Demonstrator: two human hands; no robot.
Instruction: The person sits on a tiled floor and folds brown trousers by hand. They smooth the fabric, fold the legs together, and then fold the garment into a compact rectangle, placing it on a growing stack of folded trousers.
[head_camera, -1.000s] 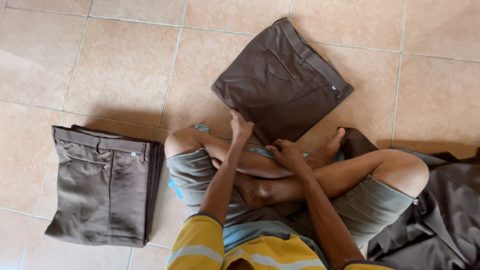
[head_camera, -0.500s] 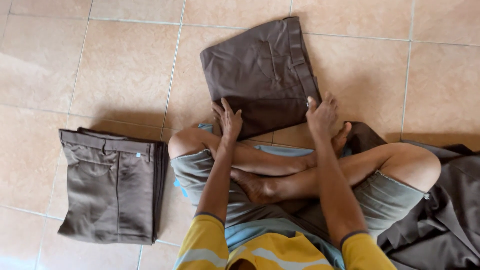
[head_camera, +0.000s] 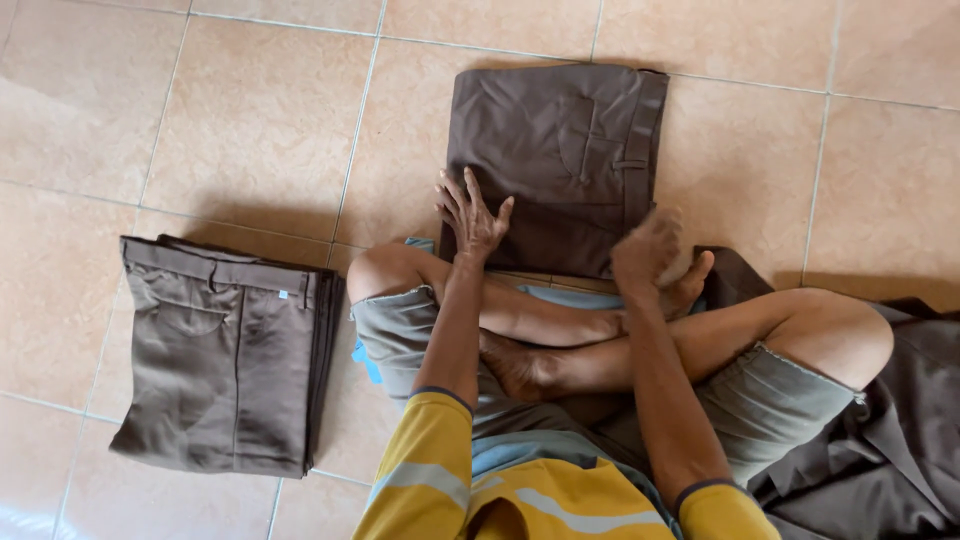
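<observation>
Seen from the head camera, a person sits cross-legged on a floor of pale peach ceramic tiles (head_camera: 250, 130), bare shins folded one over the other, wearing grey-green shorts and a yellow shirt with grey stripes.

Straight ahead of the knees, on the far side of the crossed legs, lies a folded pair of dark brown cloth trousers (head_camera: 555, 150), a squarish flat packet with its waistband and a belt loop running down the right edge and a back pocket showing near it. Its near edge meets the person's shins and toes.

The left hand (head_camera: 470, 215) rests palm down on the near left corner of this folded pair, fingers spread wide and flat against the cloth, gripping nothing. The right hand (head_camera: 648, 248) sits at the near right part of the same packet, just beside the waistband; it is blurred, so I cannot tell whether its fingers are spread or pinching the cloth.

Off to the left, well apart from the hands, a neat stack of folded grey-brown trousers (head_camera: 220, 365) lies on the tiles, waistband at the far end, with small blue tags at the top edge.

At the near right, beside and partly under the person's right knee, a loose heap of dark brown cloth (head_camera: 880, 450) spreads out unfolded to the frame's edge.
</observation>
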